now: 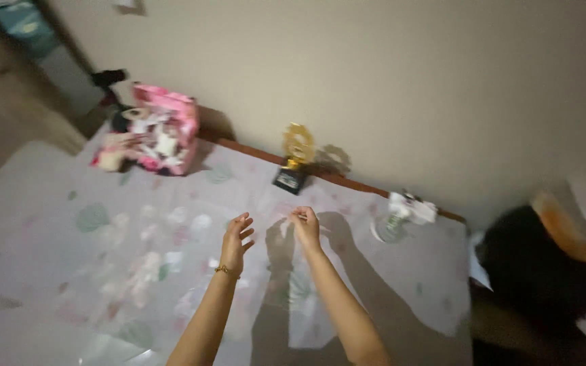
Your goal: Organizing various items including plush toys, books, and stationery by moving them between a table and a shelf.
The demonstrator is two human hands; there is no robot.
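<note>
Right hand (304, 227) pinching clear sheet (310, 305)

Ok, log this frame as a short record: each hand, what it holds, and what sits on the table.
left hand: raised over the table, fingers spread, holds nothing; gold bracelet on the wrist
right hand: fingers pinched on the top edge of a clear plastic sheet, which hangs down
table: covered with a pale patterned cloth
at the wall edge: pink box of small items, gold trophy on a dark base, small white object, too blurred to identify
image: dim and blurred
</note>
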